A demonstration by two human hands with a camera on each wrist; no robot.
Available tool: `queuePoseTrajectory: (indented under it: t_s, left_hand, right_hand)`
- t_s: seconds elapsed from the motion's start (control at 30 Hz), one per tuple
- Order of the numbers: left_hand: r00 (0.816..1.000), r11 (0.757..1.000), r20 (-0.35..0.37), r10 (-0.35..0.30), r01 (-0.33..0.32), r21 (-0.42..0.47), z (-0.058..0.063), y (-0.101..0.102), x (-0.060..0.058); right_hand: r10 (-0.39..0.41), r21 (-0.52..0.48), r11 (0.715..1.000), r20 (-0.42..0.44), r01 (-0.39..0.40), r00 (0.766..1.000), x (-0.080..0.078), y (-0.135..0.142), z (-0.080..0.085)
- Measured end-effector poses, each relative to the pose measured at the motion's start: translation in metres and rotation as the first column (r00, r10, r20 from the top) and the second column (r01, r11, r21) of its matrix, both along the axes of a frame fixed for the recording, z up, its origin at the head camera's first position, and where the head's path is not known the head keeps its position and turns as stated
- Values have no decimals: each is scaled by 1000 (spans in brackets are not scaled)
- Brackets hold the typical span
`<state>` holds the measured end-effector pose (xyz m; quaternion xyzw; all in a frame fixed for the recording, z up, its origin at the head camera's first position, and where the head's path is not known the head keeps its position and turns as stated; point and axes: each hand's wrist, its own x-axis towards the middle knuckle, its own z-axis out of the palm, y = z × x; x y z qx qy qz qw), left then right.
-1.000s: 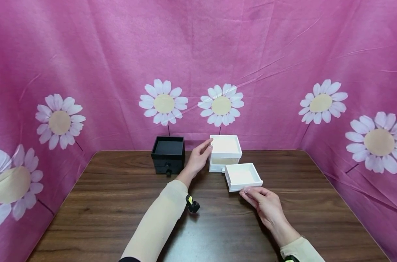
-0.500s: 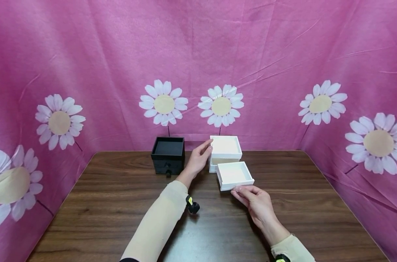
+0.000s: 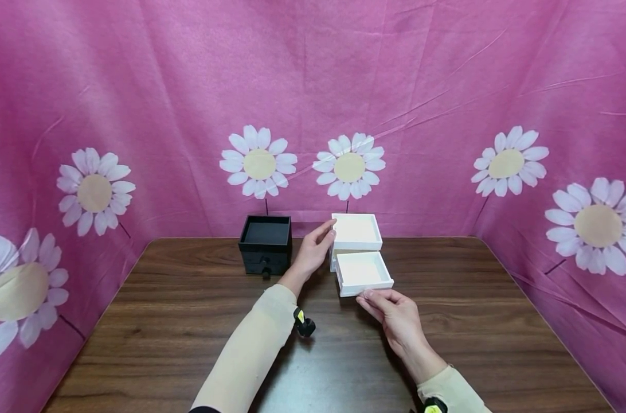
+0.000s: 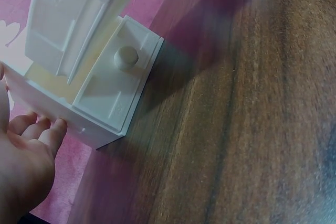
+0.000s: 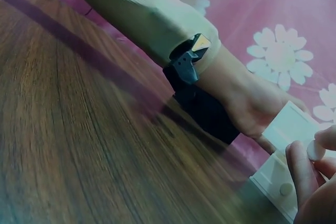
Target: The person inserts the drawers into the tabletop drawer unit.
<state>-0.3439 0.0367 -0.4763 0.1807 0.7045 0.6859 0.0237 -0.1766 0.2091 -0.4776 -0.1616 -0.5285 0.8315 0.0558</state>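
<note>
A small white drawer cabinet (image 3: 356, 230) stands at the table's back edge with a tray-like top. My left hand (image 3: 312, 252) rests against its left side, fingertips touching the wall and upper edge. My right hand (image 3: 399, 324) pinches the round knob (image 5: 315, 151) of a loose white drawer (image 3: 363, 272) between thumb and fingers. This drawer is held level, its rear at the cabinet's open upper slot. Below the slot, a lower drawer (image 4: 107, 87) with its own knob sits closed, seen in the left wrist view. The held drawer's bottom shows bare.
A matching black drawer cabinet (image 3: 265, 244) with dark knobs stands left of my left hand. Both stand on a brown wooden table (image 3: 189, 321). A pink cloth (image 3: 302, 69) with white flowers hangs close behind and along both sides.
My right hand has moved the white drawer left and slightly away from me, lining it up in front of the cabinet's slot. The left hand has stayed against the cabinet.
</note>
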Motion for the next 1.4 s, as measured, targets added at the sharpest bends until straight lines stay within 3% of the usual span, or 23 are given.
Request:
queuePoseTrajectory:
  t_s: [0.87,1.4]
  left_hand:
    - [1000,1000,3,12,-12,-12,1,0,1]
    - [1000,1000,14,-1,2,-16,3,-1,1]
  right_hand:
    - [-19,28,999,-49,21,999,-11,-11,-11]
    - [-32,44,998,-43,34,999,-20,-15,-7]
